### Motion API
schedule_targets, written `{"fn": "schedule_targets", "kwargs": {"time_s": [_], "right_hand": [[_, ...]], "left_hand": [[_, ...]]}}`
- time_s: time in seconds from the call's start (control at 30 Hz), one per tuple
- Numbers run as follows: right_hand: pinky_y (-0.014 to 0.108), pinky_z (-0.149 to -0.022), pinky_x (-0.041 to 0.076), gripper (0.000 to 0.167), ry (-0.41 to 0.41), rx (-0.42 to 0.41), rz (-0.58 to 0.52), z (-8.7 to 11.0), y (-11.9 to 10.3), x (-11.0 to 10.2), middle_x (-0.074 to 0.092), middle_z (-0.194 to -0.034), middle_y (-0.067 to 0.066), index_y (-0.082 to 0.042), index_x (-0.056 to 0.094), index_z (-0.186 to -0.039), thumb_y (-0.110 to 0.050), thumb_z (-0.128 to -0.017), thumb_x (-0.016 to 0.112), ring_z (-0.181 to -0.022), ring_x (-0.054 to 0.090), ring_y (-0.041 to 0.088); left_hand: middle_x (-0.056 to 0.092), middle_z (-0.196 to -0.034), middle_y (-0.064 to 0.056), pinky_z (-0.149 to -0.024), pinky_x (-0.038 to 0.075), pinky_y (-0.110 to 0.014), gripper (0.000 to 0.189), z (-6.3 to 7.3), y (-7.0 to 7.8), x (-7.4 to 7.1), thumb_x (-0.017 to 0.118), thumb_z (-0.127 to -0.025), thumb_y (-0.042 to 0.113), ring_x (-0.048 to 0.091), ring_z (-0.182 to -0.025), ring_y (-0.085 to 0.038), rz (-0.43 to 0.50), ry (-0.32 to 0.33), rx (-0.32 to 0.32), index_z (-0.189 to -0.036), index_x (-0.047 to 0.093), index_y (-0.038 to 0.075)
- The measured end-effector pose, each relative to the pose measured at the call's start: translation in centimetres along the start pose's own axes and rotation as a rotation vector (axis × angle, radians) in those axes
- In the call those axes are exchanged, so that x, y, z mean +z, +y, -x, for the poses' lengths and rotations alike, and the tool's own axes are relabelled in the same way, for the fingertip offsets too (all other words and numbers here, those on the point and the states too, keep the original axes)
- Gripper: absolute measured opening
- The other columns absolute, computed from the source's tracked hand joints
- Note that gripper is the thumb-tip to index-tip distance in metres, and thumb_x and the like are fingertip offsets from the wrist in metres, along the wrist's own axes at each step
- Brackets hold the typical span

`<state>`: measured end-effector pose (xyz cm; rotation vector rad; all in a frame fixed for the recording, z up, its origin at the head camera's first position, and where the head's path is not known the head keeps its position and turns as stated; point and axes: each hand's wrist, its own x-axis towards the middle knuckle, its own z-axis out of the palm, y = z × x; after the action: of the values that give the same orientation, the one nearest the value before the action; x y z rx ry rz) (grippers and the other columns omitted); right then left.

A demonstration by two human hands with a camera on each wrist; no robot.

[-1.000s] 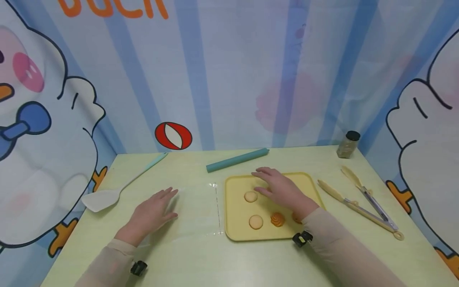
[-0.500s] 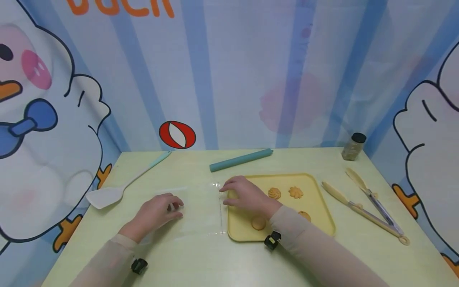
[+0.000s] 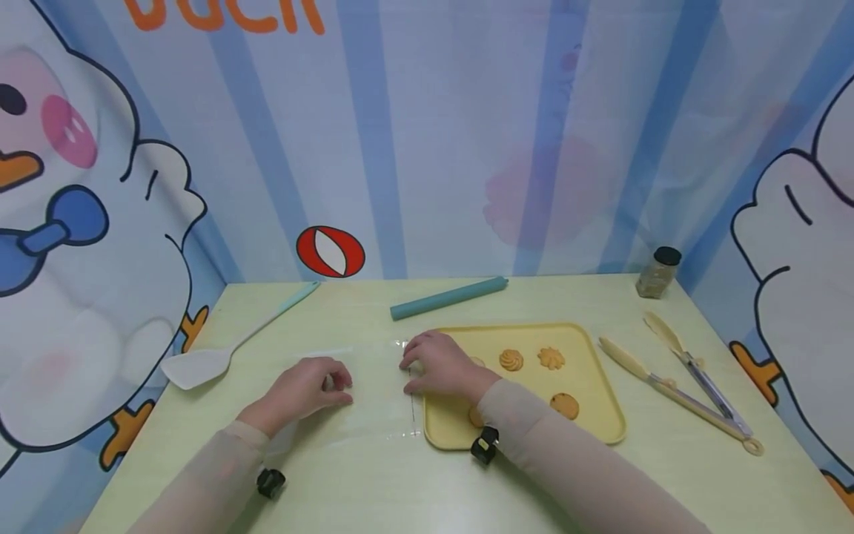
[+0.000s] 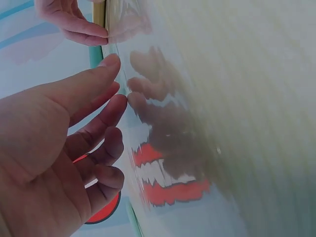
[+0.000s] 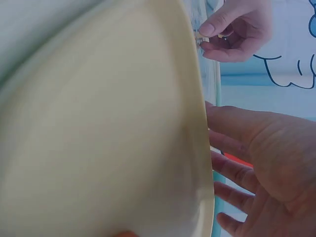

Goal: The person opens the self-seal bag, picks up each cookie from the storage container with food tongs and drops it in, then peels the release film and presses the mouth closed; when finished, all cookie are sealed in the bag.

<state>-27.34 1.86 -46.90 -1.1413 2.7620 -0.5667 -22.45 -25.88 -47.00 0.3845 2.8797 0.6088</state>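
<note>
A clear plastic bag or film lies flat on the table, left of a yellow tray. My left hand hovers low over the bag's left part, fingers loosely bent. In the left wrist view the left fingertips come close to the shiny film; contact is hard to tell, and nothing shows between them. My right hand reaches across the tray's left rim to the film's right edge, its fingers loosely bent with no object visible in them. On the tray lie a swirl cookie, a flower-shaped cookie and a round cookie. Others are partly hidden by my right arm.
A white spatula with a green handle lies at the left. Behind the tray is a teal rolled item. Yellow-tipped tongs lie at the right, with a black-lidded jar beyond them. A printed curtain stands behind the table.
My right hand has moved left from over the tray to the film's right edge, uncovering cookies at the back. My left hand has shifted slightly right, its fingers bending more.
</note>
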Motion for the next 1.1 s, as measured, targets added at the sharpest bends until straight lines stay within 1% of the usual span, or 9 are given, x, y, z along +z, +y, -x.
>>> {"fn": "schedule_targets", "kwargs": {"time_s": [0.13,0.23,0.4,0.53,0.73,0.83,0.97,1.1], "right_hand": [[0.051,-0.119,0.031,0.038,-0.021,0.055,0.012,0.0,-0.4,0.1,0.067,-0.129,0.002,-0.019,0.079,-0.117,-0.037,-0.084,0.086,-0.136,0.049,0.032],[0.054,-0.120,0.026,0.039,-0.029,0.083,0.013,0.1,-0.6,0.0,0.066,-0.130,0.001,-0.021,0.079,-0.119,-0.037,-0.084,0.087,-0.139,0.047,0.031],[0.059,-0.120,0.023,0.039,-0.031,0.102,0.033,0.1,-0.8,-0.2,0.066,-0.128,-0.002,-0.024,0.080,-0.118,-0.038,-0.082,0.088,-0.140,0.045,0.029],[0.062,-0.121,0.020,0.042,-0.035,0.110,0.037,0.0,-0.8,-0.1,0.066,-0.128,-0.002,-0.024,0.079,-0.118,-0.038,-0.081,0.089,-0.141,0.044,0.029],[0.064,-0.121,0.018,0.045,-0.034,0.119,0.054,0.0,-0.8,0.2,0.067,-0.129,-0.003,-0.025,0.078,-0.121,-0.042,-0.080,0.089,-0.143,0.043,0.029],[0.064,-0.121,0.017,0.045,-0.036,0.130,0.061,0.1,-0.8,0.2,0.067,-0.130,-0.004,-0.026,0.078,-0.121,-0.043,-0.080,0.089,-0.145,0.043,0.029],[0.064,-0.121,0.016,0.044,-0.037,0.138,0.071,0.2,-0.9,0.1,0.066,-0.132,-0.005,-0.026,0.078,-0.122,-0.042,-0.081,0.088,-0.146,0.041,0.029],[0.064,-0.122,0.013,0.043,-0.035,0.144,0.068,0.3,-1.1,-0.3,0.066,-0.133,-0.005,-0.025,0.078,-0.122,-0.040,-0.082,0.088,-0.148,0.040,0.031]], "left_hand": [[0.063,-0.081,0.009,-0.076,0.048,-0.031,0.022,-0.5,0.1,0.1,0.090,-0.081,0.031,0.055,-0.075,-0.010,0.013,0.002,-0.012,-0.090,0.072,0.022],[0.063,-0.079,0.008,-0.076,0.047,-0.032,0.023,-0.7,0.4,0.2,0.091,-0.079,0.029,0.055,-0.075,-0.012,0.027,0.008,-0.044,-0.088,0.072,0.021],[0.065,-0.077,0.007,-0.075,0.046,-0.032,0.019,-0.8,0.7,0.2,0.091,-0.079,0.027,0.054,-0.075,-0.014,0.032,0.002,-0.105,-0.081,0.074,0.021],[0.067,-0.078,0.008,-0.072,0.046,-0.032,0.014,-0.8,0.9,0.2,0.089,-0.082,0.023,0.055,-0.075,-0.014,0.036,-0.013,-0.127,-0.079,0.075,0.022],[0.066,-0.082,0.009,-0.074,0.047,-0.033,0.013,-0.7,0.9,0.3,0.084,-0.087,0.022,0.055,-0.077,-0.013,-0.024,-0.020,-0.087,-0.081,0.073,0.025],[0.066,-0.084,0.009,-0.074,0.047,-0.032,0.013,-0.5,0.8,0.3,0.081,-0.091,0.021,0.055,-0.078,-0.014,-0.035,-0.010,-0.061,-0.083,0.071,0.026],[0.068,-0.087,0.007,-0.072,0.047,-0.032,0.012,0.0,0.5,-0.1,0.079,-0.093,0.019,0.055,-0.076,-0.014,-0.002,0.037,-0.037,-0.087,0.069,0.024],[0.070,-0.090,0.007,-0.071,0.048,-0.031,0.007,0.5,0.4,-0.7,0.080,-0.092,0.020,0.055,-0.076,-0.014,0.031,0.090,-0.006,-0.096,0.075,0.022]]}}
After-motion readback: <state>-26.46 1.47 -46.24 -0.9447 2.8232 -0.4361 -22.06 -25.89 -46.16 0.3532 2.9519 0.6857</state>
